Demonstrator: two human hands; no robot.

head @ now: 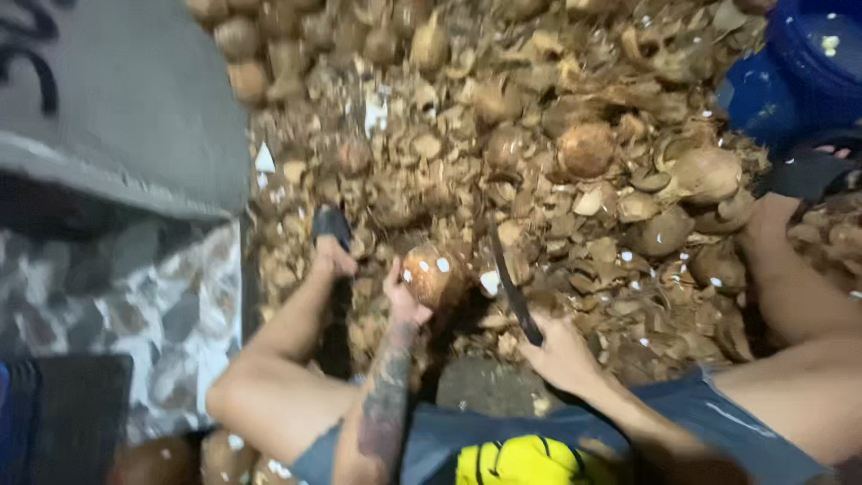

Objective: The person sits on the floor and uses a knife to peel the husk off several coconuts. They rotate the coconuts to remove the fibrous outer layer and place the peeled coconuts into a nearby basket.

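A brown coconut [434,276] sits low in the middle of the view, resting on a heap of broken shells [575,216], with small white flecks on its top. The left hand [401,296] holds it from the left side, fingers curled against its shell, the tattooed forearm running down toward the camera. Just right of the coconut, and apart from it, a dark curved blade [508,280] points up and away; the right hand [561,355] grips its handle with fingers closed around it. The person's bare left leg stretches out to the left of the coconut, the foot in a dark sandal [331,224] planted on the shells. The heap spreads across the whole upper part of the view, with several whole husked coconuts lying in it; one round one [585,148] lies up and right. A blue drum [804,72] stands at the top right corner. On the left are a grey concrete slab [117,108] and patterned stone floor [153,305]. A yellow bag [521,461] lies at the bottom edge, in the person's lap.
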